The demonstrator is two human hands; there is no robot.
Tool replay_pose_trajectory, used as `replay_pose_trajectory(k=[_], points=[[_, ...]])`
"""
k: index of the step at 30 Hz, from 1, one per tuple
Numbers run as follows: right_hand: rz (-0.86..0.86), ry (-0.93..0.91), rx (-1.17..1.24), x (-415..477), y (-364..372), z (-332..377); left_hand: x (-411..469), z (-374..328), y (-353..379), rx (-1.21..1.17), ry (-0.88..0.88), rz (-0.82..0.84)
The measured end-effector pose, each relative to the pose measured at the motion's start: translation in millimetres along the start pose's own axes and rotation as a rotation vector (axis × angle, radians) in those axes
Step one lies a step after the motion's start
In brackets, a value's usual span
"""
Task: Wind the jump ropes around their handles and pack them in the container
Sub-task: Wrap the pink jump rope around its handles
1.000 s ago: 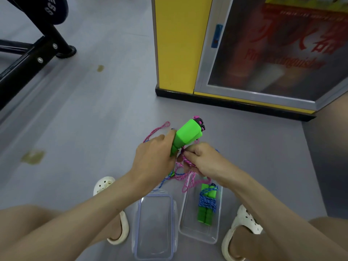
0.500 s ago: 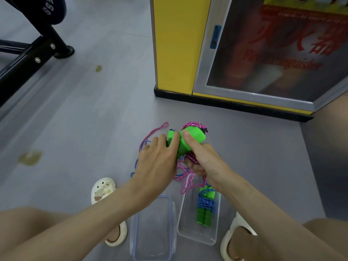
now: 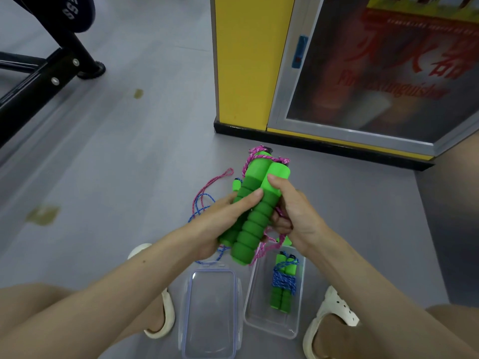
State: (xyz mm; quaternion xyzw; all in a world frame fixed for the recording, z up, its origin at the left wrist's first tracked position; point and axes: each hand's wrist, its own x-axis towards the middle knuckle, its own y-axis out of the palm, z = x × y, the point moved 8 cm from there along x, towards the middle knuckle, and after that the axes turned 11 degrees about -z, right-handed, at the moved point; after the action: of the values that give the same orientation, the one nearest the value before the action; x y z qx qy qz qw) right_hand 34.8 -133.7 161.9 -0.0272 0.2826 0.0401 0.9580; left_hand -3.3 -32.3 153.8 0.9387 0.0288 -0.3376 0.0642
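Note:
Two green foam handles lie side by side, held up above the floor. My left hand grips them from the left, fingers across the ribbed part. My right hand grips them from the right, thumb on the smooth upper end. Their pink rope crosses the top ends and hangs loose below. A clear container on the floor holds a wound jump rope with blue cord. A blue rope and a third green handle lie on the floor behind my left hand.
The container's clear lid lies on the grey floor beside it, between my white sandals. A yellow cabinet with a glass door stands ahead. Black gym equipment occupies the far left.
The two handles have been turned from pointing away to nearly upright and lifted closer to the camera. My right thumb moved onto the upper end. The pink rope now crosses the handle tops.

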Motion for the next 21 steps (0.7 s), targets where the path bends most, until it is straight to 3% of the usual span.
replay_pose_trajectory(k=[2, 9, 16, 21], points=[[-0.013, -0.002, -0.001, -0.5, -0.2, 0.3, -3.3, 1.6, 6.5, -0.045, -0.011, 0.067], [-0.104, -0.030, 0.035, -3.8, -5.8, 7.9, 1.1, -2.6, 4.2, -0.032, 0.071, 0.015], [-0.047, -0.104, 0.048, 0.5, -4.4, 12.4, -2.7, -1.5, 6.8, -0.156, 0.048, 0.063], [-0.049, -0.154, 0.052, 4.0, -4.6, 13.1, -1.5, -2.8, 4.9, -0.104, 0.060, 0.059]])
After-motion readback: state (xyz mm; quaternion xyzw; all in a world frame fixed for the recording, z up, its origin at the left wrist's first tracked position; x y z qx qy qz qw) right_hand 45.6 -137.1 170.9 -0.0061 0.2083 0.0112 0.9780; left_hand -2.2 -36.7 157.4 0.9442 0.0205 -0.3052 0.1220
